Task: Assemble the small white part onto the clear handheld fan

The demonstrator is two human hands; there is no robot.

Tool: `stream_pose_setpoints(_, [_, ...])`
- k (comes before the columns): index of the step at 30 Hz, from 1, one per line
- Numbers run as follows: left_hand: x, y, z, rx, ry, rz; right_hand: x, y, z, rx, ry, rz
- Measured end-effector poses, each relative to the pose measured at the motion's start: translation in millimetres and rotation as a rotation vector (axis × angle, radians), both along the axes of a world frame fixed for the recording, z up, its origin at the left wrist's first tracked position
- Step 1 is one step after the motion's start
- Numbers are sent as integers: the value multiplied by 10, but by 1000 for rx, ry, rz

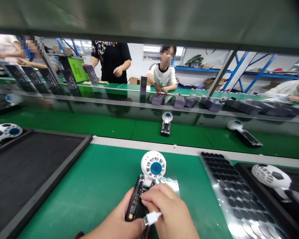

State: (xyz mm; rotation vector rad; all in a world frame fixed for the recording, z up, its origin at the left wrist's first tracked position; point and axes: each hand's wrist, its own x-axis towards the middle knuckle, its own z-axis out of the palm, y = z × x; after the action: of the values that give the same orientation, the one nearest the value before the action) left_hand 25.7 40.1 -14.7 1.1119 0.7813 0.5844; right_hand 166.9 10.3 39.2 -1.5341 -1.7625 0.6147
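Observation:
Just in front of me is a small handheld fan with a round white head (153,165), a blue hub and a black body whose circuit parts show. My left hand (123,215) is closed around the body from the left. My right hand (168,209) has a white charging cable (151,218) in it, its plug pointing left. Its thumb and fingertips pinch together against the fan's body; whether something small is between them is hidden. A sheet of round black stickers (239,192) lies to the right, with some spots bare.
A black tray (52,159) lies at left. Another black tray (241,166) at right holds a football-patterned fan (271,176). Beyond the pale rail (139,145), fans (165,124) lie on a green belt (114,127). Co-workers and grey boxes (179,101) are across; a shelf hangs overhead.

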Motion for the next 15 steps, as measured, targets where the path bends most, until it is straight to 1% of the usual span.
stream_pose_setpoints(2, [1, -2, 6, -8, 10, 9, -3, -4, -10, 27, -17, -13])
stream_pose_setpoints(6, [3, -3, 14, -3, 20, -6, 8, -12, -25, 21, 4, -59])
stream_pose_setpoints(10, [11, -5, 28, -7, 41, 18, 1, -20, -51, 78, 33, -21])
stream_pose_setpoints(12, [14, -15, 42, -34, 0, 2, -22, -20, -64, 56, 40, -50])
stream_pose_setpoints(15, [16, -41, 87, -103, -54, -6, -61, -14, -69, -20, 97, -149])
